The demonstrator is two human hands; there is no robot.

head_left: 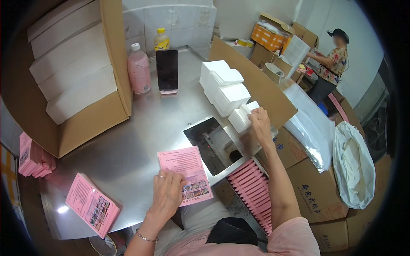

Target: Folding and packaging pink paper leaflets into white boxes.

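Note:
My left hand (167,190) has its fingers curled on a flat pink printed packet (183,158) with small food pictures, at the near edge of the metal table. A ring and a bracelet show on that hand and wrist. With my arm stretched out to the right, my right hand (261,123) pinches folded white napkins (240,118) at the near end of a row. Its thumb is partly hidden. Further stacks of white napkins (231,99) run behind it along a cardboard flap. Between my hands is a rectangular opening (208,137) in the table.
Pink packets (92,205) are piled at the near left. A cardboard box (92,132) of white napkin stacks stands at the far left. A pink bottle (139,70) and propped phone (167,70) stand behind. Pink packets (252,192) fill a chute below. Another person (335,59) works at the back right.

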